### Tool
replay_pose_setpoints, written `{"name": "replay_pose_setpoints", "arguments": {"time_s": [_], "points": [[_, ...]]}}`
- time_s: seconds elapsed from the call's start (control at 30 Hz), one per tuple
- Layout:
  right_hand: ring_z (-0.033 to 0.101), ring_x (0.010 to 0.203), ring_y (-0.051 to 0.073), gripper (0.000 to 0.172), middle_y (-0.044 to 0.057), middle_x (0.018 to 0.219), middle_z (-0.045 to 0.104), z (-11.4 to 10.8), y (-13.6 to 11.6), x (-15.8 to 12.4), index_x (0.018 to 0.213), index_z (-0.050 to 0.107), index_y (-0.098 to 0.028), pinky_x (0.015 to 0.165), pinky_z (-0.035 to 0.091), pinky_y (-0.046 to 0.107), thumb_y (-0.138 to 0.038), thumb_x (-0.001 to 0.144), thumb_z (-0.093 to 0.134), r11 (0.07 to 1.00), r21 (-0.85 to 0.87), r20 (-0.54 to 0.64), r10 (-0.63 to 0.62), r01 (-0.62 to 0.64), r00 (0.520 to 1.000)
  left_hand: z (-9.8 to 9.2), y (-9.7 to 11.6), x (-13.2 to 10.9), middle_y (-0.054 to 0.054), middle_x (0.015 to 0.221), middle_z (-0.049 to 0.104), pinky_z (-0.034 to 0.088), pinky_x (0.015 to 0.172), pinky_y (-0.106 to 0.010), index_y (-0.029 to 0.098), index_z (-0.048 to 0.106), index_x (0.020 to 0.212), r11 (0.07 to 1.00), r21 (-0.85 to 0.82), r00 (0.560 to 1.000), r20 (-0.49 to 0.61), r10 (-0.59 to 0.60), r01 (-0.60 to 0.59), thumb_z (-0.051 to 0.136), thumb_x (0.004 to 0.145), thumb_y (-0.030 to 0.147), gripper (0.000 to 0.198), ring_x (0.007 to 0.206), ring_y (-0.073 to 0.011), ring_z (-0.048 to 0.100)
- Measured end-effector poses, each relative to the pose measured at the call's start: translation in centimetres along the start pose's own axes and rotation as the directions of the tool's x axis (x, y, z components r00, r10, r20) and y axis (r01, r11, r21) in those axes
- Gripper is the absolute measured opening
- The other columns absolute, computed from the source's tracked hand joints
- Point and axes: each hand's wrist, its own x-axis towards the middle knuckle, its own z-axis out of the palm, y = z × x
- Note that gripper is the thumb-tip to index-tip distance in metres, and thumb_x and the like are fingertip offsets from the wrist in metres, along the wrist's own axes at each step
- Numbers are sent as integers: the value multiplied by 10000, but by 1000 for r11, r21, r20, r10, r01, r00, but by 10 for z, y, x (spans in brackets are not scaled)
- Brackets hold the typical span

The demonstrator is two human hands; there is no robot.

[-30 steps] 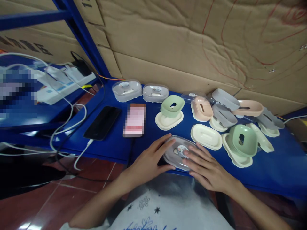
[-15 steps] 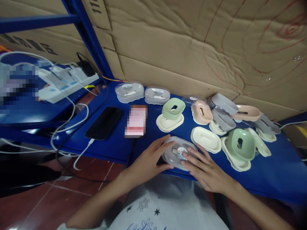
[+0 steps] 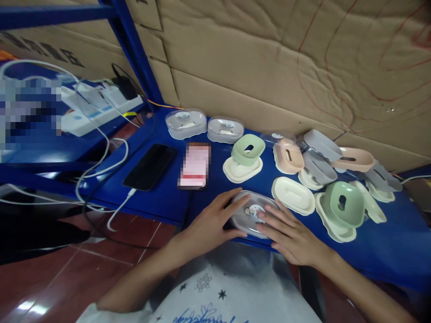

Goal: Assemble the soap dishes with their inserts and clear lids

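Observation:
A grey soap box [image 3: 247, 222] with a clear lid and a round sticker lies at the near edge of the blue table. My left hand [image 3: 215, 220] clasps its left end, the thumb at the near side and the fingers over the far side. My right hand [image 3: 292, 235] lies over the right part of the lid with its fingers apart and stretched out, partly covering the sticker. Just beyond the right hand is a cream tray [image 3: 294, 194]. Further off, a green soap dish part [image 3: 248, 148] sits tilted on another cream tray [image 3: 242, 172].
Two lidded grey boxes [image 3: 186, 124] stand at the back. Several green, peach and grey dish parts [image 3: 345, 204] are spread to the right. On the left lie a black phone [image 3: 150, 167], a lit phone [image 3: 195, 166] and a power strip [image 3: 104, 114] with cables. Cardboard [image 3: 235, 67] backs the table.
The view has shifted slightly, so the table items appear a little further right. Both hands stay on the grey soap box with hardly any change.

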Motion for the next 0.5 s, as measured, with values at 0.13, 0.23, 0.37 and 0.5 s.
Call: {"name": "replay_pose_setpoints", "arguments": {"time_s": [0.13,0.23,0.37,0.5], "points": [[500,1517,252,532,122,1592,577,-17,23,18,1653,411,-235,1248,446,519,-367,1139,378,982,126,-136,159,-143,978,-4,6,-5,-112,1637,478,503,1215,-580,425,239,1688,999,38,999,-48,19,-17,909,845,363,1079,1487,-328,532],[593,1420,255,482,99,1497,661,-23,45,48,1585,503,-284,1152,520,494,-241,1112,418,953,99,-173,300,-286,938,-21,13,-13,-117,1631,489,516,1212,-546,385,286,1684,994,107,992,-121,22,-9,875,887,361,991,1481,-321,540],[543,1462,315,519,156,1591,569,-6,67,89,1583,500,-198,1180,460,553,-208,1065,485,966,-97,-45,237,-240,970,-56,14,-13,-105,1603,532,517,1214,-526,351,386,1649,957,282,945,-326,31,66,805,945,458,826,1449,-328,575],[386,1559,420,613,247,1685,408,14,80,116,1577,482,-107,1244,328,643,-405,1054,598,918,-250,-69,300,-307,952,-90,-1,12,-100,1578,561,505,1214,-529,320,462,1598,900,408,888,-457,54,155,805,939,503,765,1415,-333,601]]}}
